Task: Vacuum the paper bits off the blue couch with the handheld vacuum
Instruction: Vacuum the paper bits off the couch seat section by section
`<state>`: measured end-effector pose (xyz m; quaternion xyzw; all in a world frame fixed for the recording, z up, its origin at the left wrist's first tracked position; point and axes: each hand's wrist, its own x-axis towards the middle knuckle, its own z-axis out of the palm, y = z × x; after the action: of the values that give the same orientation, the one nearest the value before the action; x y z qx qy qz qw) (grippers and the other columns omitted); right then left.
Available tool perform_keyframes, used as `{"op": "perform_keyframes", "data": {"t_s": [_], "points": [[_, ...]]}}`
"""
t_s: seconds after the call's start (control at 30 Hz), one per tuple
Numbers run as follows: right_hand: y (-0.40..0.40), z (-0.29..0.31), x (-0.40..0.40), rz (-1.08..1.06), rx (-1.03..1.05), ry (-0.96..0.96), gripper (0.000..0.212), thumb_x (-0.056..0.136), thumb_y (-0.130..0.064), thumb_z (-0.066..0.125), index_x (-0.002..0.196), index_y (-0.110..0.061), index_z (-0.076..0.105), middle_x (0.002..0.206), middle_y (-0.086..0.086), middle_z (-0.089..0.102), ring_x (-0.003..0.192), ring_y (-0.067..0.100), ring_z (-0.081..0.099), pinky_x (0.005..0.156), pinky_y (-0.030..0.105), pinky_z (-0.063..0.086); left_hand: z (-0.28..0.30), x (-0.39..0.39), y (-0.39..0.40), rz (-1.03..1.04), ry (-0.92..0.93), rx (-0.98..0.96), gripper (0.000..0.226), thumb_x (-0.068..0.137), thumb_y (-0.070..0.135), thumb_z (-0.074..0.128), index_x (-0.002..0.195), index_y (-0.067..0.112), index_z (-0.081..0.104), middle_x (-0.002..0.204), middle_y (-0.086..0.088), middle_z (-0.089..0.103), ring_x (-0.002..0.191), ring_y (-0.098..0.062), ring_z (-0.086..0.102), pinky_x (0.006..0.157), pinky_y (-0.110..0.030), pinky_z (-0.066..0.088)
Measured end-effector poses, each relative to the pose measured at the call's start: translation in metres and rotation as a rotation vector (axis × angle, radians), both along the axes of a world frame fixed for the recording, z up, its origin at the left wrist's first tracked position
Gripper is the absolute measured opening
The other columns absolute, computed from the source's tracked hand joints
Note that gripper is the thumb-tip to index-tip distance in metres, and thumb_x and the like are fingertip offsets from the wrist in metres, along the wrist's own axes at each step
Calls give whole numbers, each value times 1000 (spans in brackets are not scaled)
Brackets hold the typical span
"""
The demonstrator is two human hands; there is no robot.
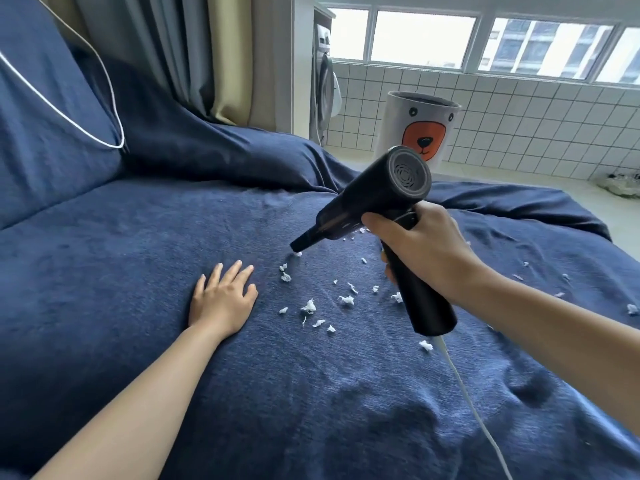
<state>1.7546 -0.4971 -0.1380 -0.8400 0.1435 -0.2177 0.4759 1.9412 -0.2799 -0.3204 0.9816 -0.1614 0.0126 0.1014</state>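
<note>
Handheld vacuum point(372, 199) nozzle on paper bits point(311, 306), blue couch point(138, 254)

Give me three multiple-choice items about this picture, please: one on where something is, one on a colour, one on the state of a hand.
1. Where is the vacuum's nozzle tip?
A. At a paper bit on the couch
B. Inside the bear-print bin
C. On the left hand

2. What colour is the vacuum's cord?
A. Red
B. White
C. Green

3. How is the left hand?
A. Pinching a paper bit
B. Gripping the cord
C. Flat on the couch, fingers straight

Key:
1 A: the handheld vacuum, gripped by the right hand, points its nozzle tip down at a paper bit on the blue couch.
2 B: the cord leaving the handle is white.
3 C: the left hand lies flat, holding nothing.
</note>
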Motion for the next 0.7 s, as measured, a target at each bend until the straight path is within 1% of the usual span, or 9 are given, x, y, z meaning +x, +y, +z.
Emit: {"op": "perform_keyframes", "data": {"t_s": [0.1, 0.17, 0.27, 0.37, 0.43, 0.53, 0.63, 0.7], "points": [[2, -2, 6, -10, -34, 7, 23, 88, -32, 75, 81, -13, 64, 65, 12, 68, 45, 21, 64, 45, 30, 55, -1, -2, 1, 1, -18, -5, 52, 100, 46, 24, 151, 38, 22, 161, 14, 12, 149, -16, 6, 121, -41, 4], [2, -2, 6, -4, 5, 15, 23, 88, -33, 74, 81, -12, 65, 63, 9, 67, 46, 21, 65, 49, 34, 59, -1, -1, 2, 3, -33, -6, 51, 100, 45, 25, 151, 38, 23, 160, 14, 14, 149, -16, 7, 120, -41, 4], [3, -1, 4, 15, 26, 25, 24, 88, -33, 74, 80, -13, 64, 62, 7, 67, 46, 21, 65, 50, 33, 58, -2, -1, 2, 6, -43, -8, 51, 100, 45, 26, 150, 37, 24, 160, 14, 15, 149, -16, 8, 120, -41, 5], [4, -1, 1, 20, 63, 34, 24, 88, -33, 75, 80, -13, 65, 62, 8, 67, 47, 22, 65, 51, 35, 59, -2, -1, 2, 6, -48, -11, 51, 99, 45, 26, 150, 37, 25, 160, 14, 16, 149, -16, 9, 120, -41, 5], [4, 0, -4, 25, 88, 45, 24, 88, -33, 75, 78, -15, 64, 60, 6, 66, 47, 21, 64, 50, 32, 56, -2, 0, 3, 5, -49, -13, 51, 99, 46, 27, 150, 37, 26, 160, 14, 16, 149, -16, 9, 120, -41, 5], [4, 5, -15, 62, 110, 59, 23, 88, -32, 75, 79, -13, 64, 61, 8, 66, 48, 23, 64, 51, 32, 56, -2, -1, 3, 7, -43, -10, 51, 99, 46, 26, 150, 38, 25, 160, 14, 16, 149, -15, 9, 120, -41, 5], [4, 8, -24, 86, 66, 68, 22, 89, -30, 75, 80, -13, 64, 60, 7, 65, 47, 20, 62, 47, 28, 53, -2, -1, 2, 6, -33, -5, 51, 99, 46, 25, 150, 38, 24, 160, 14, 15, 149, -15, 8, 121, -41, 4], [3, 8, -27, 97, 34, 76, 22, 88, -29, 75, 78, -13, 63, 58, 6, 64, 45, 20, 61, 47, 27, 51, -2, -1, 3, 6, -28, -6, 51, 99, 46, 25, 150, 38, 24, 160, 14, 15, 149, -15, 8, 121, -41, 4]]}}
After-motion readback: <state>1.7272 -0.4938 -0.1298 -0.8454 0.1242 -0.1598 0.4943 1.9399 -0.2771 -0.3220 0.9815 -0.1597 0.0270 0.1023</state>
